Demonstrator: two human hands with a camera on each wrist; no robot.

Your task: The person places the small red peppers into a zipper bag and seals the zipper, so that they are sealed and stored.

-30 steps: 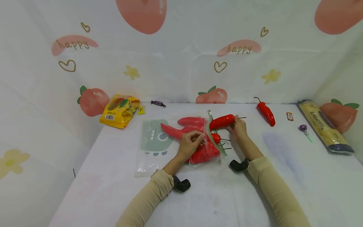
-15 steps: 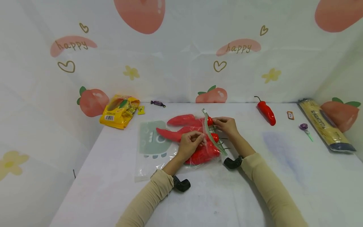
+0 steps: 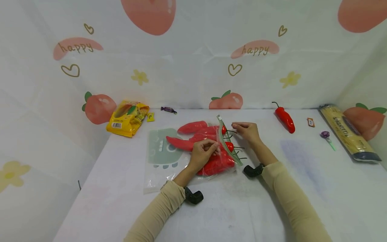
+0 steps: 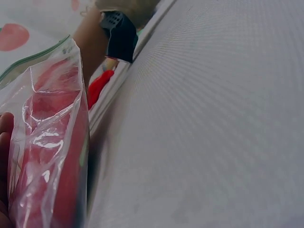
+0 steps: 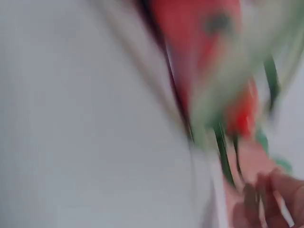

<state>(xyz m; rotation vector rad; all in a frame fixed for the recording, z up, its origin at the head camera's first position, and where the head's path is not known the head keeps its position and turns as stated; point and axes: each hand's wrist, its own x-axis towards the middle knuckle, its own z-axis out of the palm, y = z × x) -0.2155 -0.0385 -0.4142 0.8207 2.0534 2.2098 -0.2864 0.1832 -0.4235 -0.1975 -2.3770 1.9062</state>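
A clear zip bag (image 3: 155, 179) with a green printed face lies on the table, holding several red chili peppers (image 3: 179, 144). Their green stems stick out of the mouth, which has a green zip strip (image 3: 225, 143). My left hand (image 3: 202, 154) pinches the bag's upper film near that mouth; in the left wrist view the bag (image 4: 47, 137) stands beside my fingers (image 4: 5, 124). Just right of the mouth is my right hand (image 3: 248, 131), fingers relaxed beside a pepper's stem and holding nothing. The right wrist view is blurred.
A lone red chili pepper (image 3: 285, 120) lies at the back right. Beyond it are a small wrapped candy (image 3: 310, 122), a lollipop (image 3: 325, 134) and a spaghetti pack (image 3: 347, 132). At back left are a yellow candy bag (image 3: 125, 119), a yellow candy (image 3: 150, 117) and a purple candy (image 3: 168, 110).
My right hand has pushed a red pepper leftward into the bag, let go of it and drawn back to the right. My left hand has stayed in place on the bag.
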